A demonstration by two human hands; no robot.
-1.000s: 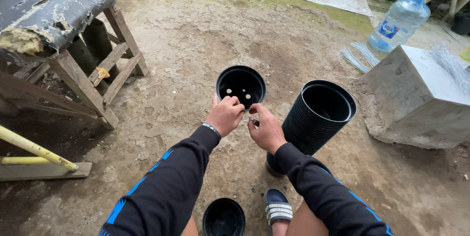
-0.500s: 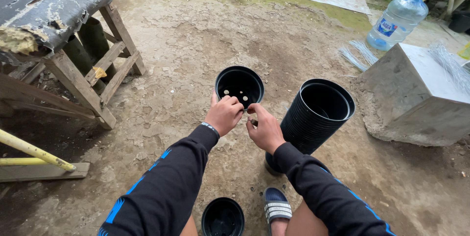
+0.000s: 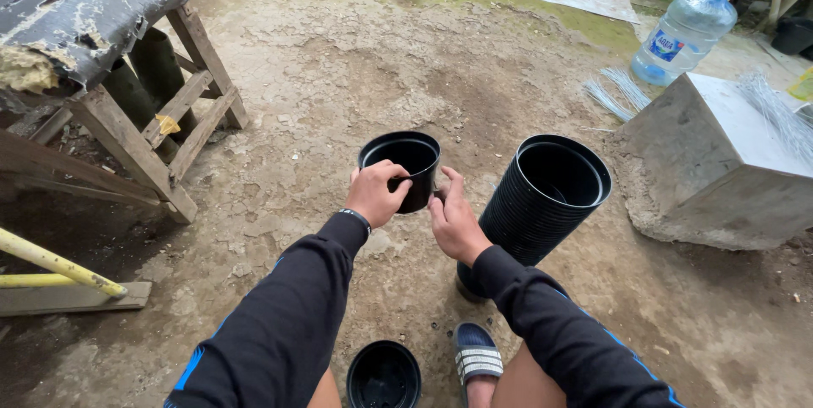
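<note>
A single black plastic nursery pot is held above the bare dirt ground, its mouth tilted toward the camera. The grip of the left hand is curled around the pot's near rim and wall; the right hand is set against its right side with fingers extended, and it cannot be told whether that grip is pressed closed. Just right of the hands, a tall stack of nested black pots leans. Another black pot stands on the ground beside a striped sandal. A concrete block, a large water bottle and a worn wooden bench lie further out.
</note>
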